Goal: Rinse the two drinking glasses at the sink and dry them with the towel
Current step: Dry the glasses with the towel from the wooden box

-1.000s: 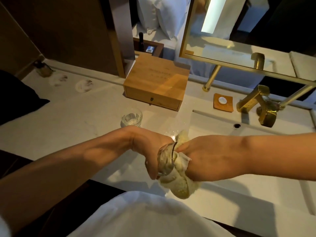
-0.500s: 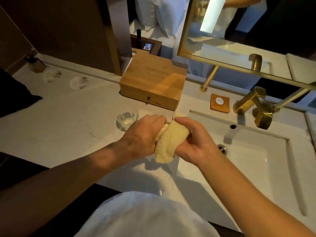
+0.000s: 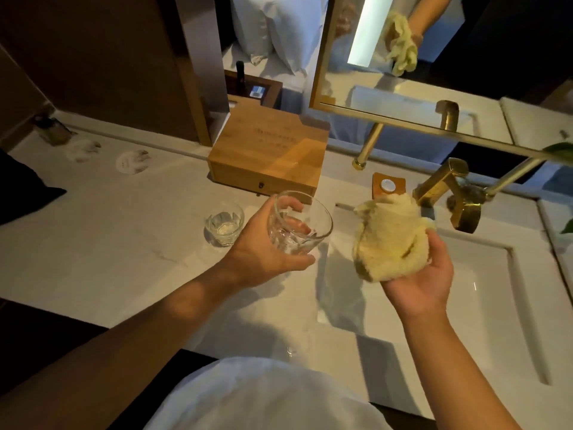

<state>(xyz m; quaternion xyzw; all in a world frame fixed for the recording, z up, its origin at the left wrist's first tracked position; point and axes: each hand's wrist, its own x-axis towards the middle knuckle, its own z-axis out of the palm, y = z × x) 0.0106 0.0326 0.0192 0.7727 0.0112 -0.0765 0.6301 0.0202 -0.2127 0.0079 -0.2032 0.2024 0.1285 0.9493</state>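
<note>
By box point(image 3: 273, 150) w/ 2nd glass point(image 3: 224, 226), L hand point(image 3: 263, 252) grips glass point(image 3: 299, 225), R hand point(image 3: 424, 274) holds towel point(image 3: 390, 237).

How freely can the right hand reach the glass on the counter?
Probably not: the right hand holds the towel, and the left hand with the held glass lies before the counter glass.

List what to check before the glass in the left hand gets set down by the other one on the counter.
1. Grip: left hand curls round the held glass: ok.
2. Towel clear of that glass: bunched in the right hand, apart from it: ok.
3. Held glass dry: cannot tell, only reflections show.
4. Second glass upright on the counter: ok.
5. Bare counter beside the second glass for the set-down: ok.
</note>
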